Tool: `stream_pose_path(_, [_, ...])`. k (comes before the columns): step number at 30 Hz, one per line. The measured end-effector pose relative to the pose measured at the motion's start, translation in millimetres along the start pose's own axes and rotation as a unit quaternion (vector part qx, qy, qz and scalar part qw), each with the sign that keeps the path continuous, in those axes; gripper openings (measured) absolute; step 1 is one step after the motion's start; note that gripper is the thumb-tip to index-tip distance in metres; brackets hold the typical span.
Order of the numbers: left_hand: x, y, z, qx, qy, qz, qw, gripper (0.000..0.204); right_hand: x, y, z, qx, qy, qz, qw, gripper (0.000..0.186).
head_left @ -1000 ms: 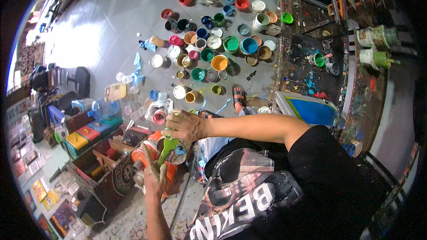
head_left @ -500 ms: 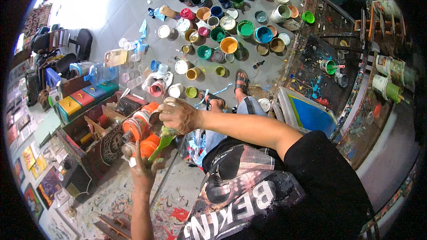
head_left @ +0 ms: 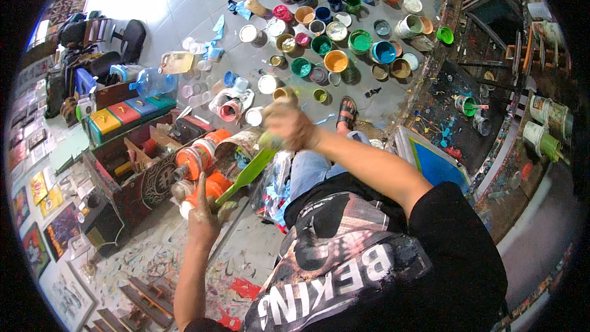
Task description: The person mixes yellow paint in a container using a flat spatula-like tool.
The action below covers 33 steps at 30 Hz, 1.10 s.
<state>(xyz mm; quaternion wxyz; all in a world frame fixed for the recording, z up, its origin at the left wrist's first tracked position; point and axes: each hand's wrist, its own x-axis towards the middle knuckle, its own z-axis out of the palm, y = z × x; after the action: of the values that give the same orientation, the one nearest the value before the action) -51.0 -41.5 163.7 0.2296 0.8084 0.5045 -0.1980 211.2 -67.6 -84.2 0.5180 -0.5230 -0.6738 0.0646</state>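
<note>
My right hand [head_left: 287,124], blurred and smudged with paint, is closed around the upper end of a long bright green spatula [head_left: 253,171]. Below and to its left, my left hand [head_left: 208,212] holds the spatula's lower end, index finger pointing up along orange containers [head_left: 195,158] stacked beside it. Behind the spatula are a paint-stained bucket [head_left: 238,141] and a crumpled plastic bag [head_left: 270,200]. A wooden box [head_left: 117,187] with odds and ends stands left of the orange containers.
Many open paint pots [head_left: 335,60] stand on the tiled floor ahead, near my sandalled foot. A blue screen frame [head_left: 437,166] and paint-spattered rack [head_left: 448,110] are on the right. Coloured cases [head_left: 123,123], a water bottle [head_left: 153,83] and pictures [head_left: 43,200] lie left.
My right hand has moved up and right along the green spatula, drawing away from my left hand, so more of the spatula shows between them. The view has shifted somewhat.
</note>
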Motion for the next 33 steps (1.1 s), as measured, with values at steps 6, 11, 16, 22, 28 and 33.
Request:
stream_pose_path(6, [9, -15, 4, -0.097, 0.062, -0.058, 0.992, 0.115, -38, 63, -79, -0.02, -0.047, 0.367, 0.929, 0.033])
stream_pose_path(11, [44, 8, 40, -0.24, 0.099, 0.026, 0.965, 0.102, -52, 54, -27, 0.267, 0.049, 0.53, 0.804, 0.048])
stream_pose_path(16, [79, 25, 85, -0.318, 0.197, 0.013, 0.927, 0.069, 25, -7, -19, 0.498, 0.109, 0.521, 0.685, 0.037])
stream_pose_path(22, [97, 87, 93, -0.344, 0.177, -0.005, 0.922, 0.059, 55, -43, -23, 0.513, 0.111, 0.525, 0.67, 0.033])
stream_pose_path(28, [103, 69, 113, -0.258, 0.185, 0.009, 0.948, 0.061, 46, -56, -22, 0.406, 0.135, 0.472, 0.77, 0.029])
stream_pose_path(33, [99, 79, 109, -0.204, 0.114, -0.012, 0.972, 0.055, 46, -48, -38, 0.401, 0.109, 0.486, 0.769, 0.037])
